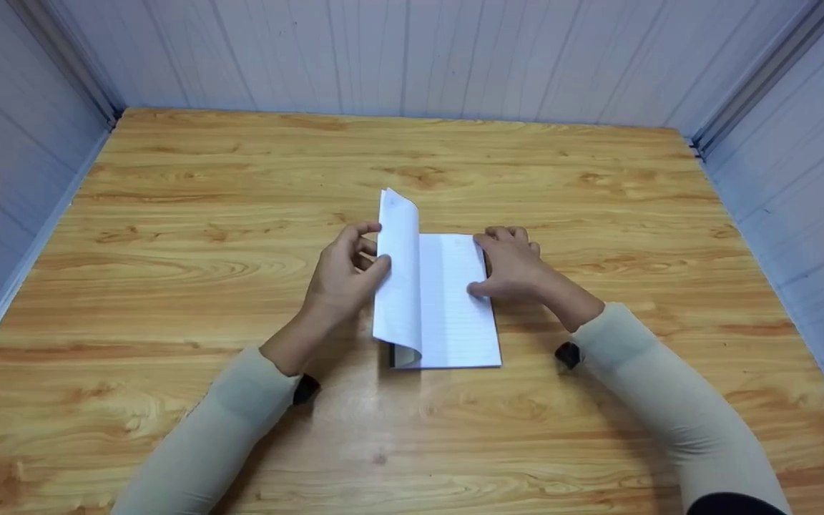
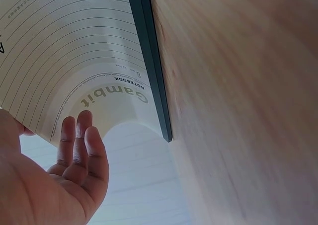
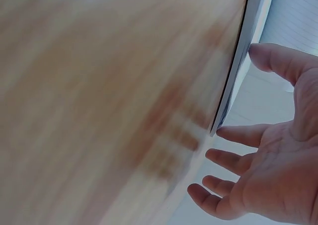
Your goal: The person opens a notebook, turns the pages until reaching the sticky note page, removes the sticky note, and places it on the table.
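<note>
A notebook (image 1: 466,322) with ruled white pages lies on the table, its left part lifted and bent upright. My left hand (image 1: 344,275) pinches this raised leaf (image 1: 399,268) at its left edge, thumb on the near face and fingers behind. The left wrist view shows the underside, a cream cover (image 2: 107,51) printed "Gambit NOTEBOOK" beside a dark spine strip (image 2: 149,56). Three fingers of the left hand (image 2: 74,170) extend loosely near the print. At the notebook's right edge rests my right hand (image 1: 512,261), thumb and index fingertip touching the edge, other fingers spread (image 3: 223,160).
The notebook sits near the middle of a wood-grain table (image 1: 204,179). Pale panelled walls (image 1: 405,57) border the table at the back and both sides. Dark wrist cameras show below the sleeves (image 1: 240,400).
</note>
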`<state>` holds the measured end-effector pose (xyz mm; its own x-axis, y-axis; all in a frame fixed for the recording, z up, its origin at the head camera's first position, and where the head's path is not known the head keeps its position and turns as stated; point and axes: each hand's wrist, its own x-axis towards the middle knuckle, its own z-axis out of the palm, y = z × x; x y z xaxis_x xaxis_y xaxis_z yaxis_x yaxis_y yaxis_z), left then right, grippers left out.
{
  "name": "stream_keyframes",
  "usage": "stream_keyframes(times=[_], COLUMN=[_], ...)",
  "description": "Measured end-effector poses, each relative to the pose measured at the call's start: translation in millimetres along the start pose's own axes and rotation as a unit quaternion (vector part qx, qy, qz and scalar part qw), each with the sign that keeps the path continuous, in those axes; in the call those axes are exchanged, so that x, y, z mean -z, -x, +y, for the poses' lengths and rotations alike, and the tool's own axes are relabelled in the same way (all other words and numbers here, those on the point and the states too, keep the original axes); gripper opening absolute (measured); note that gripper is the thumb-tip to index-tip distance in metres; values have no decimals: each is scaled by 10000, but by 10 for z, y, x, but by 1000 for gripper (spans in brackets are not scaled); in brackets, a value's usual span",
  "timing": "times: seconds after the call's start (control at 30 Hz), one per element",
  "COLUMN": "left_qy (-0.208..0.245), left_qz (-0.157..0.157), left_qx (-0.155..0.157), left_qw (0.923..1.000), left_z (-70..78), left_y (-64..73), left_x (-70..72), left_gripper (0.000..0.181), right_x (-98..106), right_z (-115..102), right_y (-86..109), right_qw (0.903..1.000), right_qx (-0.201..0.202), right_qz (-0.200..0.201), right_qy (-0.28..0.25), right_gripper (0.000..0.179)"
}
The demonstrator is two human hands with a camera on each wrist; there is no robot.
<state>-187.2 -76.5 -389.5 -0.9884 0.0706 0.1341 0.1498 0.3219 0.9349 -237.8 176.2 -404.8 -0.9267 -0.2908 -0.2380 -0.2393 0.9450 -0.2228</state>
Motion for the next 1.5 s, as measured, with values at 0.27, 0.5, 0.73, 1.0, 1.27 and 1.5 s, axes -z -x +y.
stream_keyframes(times=[0.27,0.5,0.73,1.0,1.27,1.5], left_qy=[-99,-37,-49,13,101,-55], left_qz=[-42,-42,-37,-47,-19,-55], left_qx=[-48,-102,-103,35,79,76], left_qw=[9999,9999,9999,10000,9999,9999], left_z=[-23,-26,-27,-4,-10,-31], left_y=[-27,-31,-24,-22,-18,-19], left_x=[-7,-6,-6,-8,-8,-7], left_gripper=[42,41,41,41,42,40], right_x=[12,23,29,64,80,73], right_z=[8,-6,-29,-39,-123,-260], right_y=[-8,-7,18,59,116,182], right_qw=[9999,9996,9973,9893,9699,9521], right_qx=[62,193,423,777,1426,1660], right_qz=[31,186,576,1067,901,399], right_qy=[94,-23,-167,-623,-1753,-2538], right_gripper=[85,79,66,39,39,34])
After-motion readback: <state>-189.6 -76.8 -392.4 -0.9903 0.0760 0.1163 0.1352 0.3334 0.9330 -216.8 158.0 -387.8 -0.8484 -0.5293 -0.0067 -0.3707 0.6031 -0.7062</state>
